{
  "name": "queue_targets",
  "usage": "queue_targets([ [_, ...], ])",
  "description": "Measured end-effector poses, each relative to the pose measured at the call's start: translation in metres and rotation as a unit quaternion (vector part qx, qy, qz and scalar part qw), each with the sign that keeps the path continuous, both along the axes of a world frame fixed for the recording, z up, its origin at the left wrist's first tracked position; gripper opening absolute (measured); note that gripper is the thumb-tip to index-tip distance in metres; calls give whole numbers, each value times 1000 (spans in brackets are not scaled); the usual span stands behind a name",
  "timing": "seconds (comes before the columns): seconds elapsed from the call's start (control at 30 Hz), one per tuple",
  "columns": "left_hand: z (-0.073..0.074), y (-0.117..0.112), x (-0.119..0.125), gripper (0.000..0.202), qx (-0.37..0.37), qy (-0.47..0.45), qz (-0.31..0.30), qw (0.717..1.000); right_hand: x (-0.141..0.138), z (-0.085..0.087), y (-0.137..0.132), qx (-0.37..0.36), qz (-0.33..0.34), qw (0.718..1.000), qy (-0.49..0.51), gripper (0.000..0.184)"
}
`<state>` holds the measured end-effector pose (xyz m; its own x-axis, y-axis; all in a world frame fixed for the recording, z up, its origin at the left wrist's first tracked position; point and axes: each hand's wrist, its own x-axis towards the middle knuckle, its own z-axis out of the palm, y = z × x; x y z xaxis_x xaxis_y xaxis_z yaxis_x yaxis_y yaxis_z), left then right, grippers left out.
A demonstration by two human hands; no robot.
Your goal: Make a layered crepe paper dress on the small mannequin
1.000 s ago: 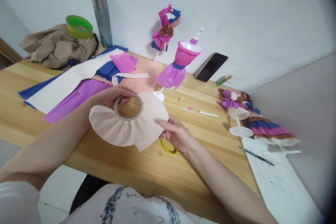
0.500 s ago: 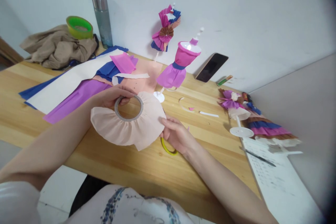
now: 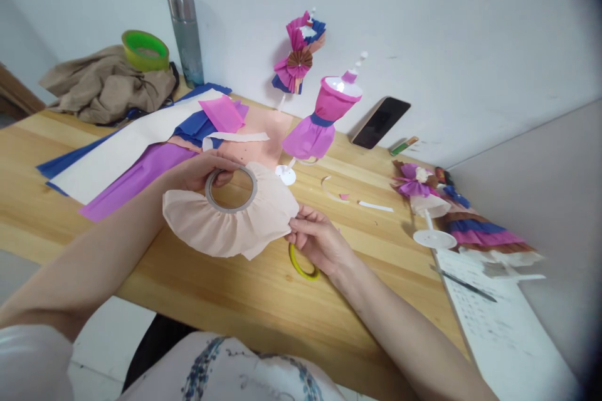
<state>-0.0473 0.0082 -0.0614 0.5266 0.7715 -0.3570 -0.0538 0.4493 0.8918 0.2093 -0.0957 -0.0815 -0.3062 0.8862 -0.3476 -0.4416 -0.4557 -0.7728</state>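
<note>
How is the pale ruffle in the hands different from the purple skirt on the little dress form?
The pale ruffle is a soft pinkish cream; the purple skirt is bright purple.
The pale ruffle fans out from a grey ring; the purple skirt hangs below a blue band.
Two hands hold the pale ruffle up; the dress form wears the purple skirt.
Both are gathered into folds.

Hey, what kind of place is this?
Probably a craft workspace: there are loose coloured sheets, a miniature dress form in a pink and purple dress, and a pale gathered ruffle on a grey ring.
</note>
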Motion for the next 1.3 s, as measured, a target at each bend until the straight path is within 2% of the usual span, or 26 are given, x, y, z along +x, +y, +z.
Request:
queue_targets([
  [0.17, 0, 0, 0, 11, 5, 2, -11, 1000, 0, -1, 0, 0, -38, 999, 12, 20],
  [0.37, -2, 2, -2, 12, -1, -2, 5, 1000, -2, 4, -1, 37, -4, 999, 21, 32],
  [0.53, -2, 2, -1, 14, -7, -8, 5, 1000, -1, 3, -3, 26, -4, 999, 33, 22],
  [0.63, -2, 2, 1, 17, -10, -11, 2, 1000, -4, -2, -7, 23, 42, 999, -19, 28],
  [0.7, -1, 2, 2, 21, -14, -14, -1, 1000, -7, -7, -9, 24, 58, 996, -56, 24],
  [0.8, 0, 2, 2, 29, -25, -20, -3, 1000, -9, -11, -10, 35, 58, 996, -61, 17],
  [0.9, -3, 4, 1, 34, -35, -24, 3, 999, -9, -8, -9, 56, 47, 997, -40, 19],
  [1.03, -8, 6, 0, 32, -37, -31, 25, 999, -6, -2, -8, 41, 31, 999, -17, 12],
  [1.13, -11, 7, 2, 32, -25, -39, 43, 998, -4, -1, -7, 6, 31, 999, 13, 26],
  [1.2, -12, 6, 4, 28, -14, -45, 54, 997, -4, -2, -8, 2, 36, 999, -4, 33],
  [1.3, -13, 3, 9, 14, 6, -55, 73, 996, -4, -6, -8, 18, 32, 998, -51, 28],
])
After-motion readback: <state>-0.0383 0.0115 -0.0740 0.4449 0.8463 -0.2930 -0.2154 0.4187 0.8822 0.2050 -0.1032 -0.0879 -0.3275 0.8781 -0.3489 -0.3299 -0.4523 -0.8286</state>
